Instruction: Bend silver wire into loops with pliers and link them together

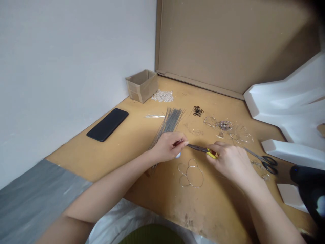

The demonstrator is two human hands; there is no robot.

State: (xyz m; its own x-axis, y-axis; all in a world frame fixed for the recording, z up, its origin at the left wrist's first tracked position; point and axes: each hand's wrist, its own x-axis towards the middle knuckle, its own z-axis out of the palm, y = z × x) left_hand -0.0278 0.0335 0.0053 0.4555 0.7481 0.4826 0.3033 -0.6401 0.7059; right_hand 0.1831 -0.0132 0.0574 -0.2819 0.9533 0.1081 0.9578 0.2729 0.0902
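Observation:
Yellow-handled pliers (pixel 212 154) are gripped in my right hand (pixel 232 162), their dark jaws pointing left toward my other hand. My left hand (pixel 170 146) is pinched closed at the tips of those jaws. Whatever lies between its fingers is too small to make out. Just below both hands is a thin wire shape made of several loops (pixel 191 176); whether it touches the table I cannot tell. Behind my left hand lies a bundle of straight grey wires (pixel 172 120), partly covered by that hand.
A small cardboard box (pixel 142 89) stands beside a pile of clear beads (pixel 163 96). A black phone (pixel 108 124) lies at left. Black rings (pixel 198 110), tangled wire pieces (pixel 225 125) and scissors (pixel 269 163) are at right, near white foam blocks (pixel 286 152). Cardboard panel (pixel 215 44) behind.

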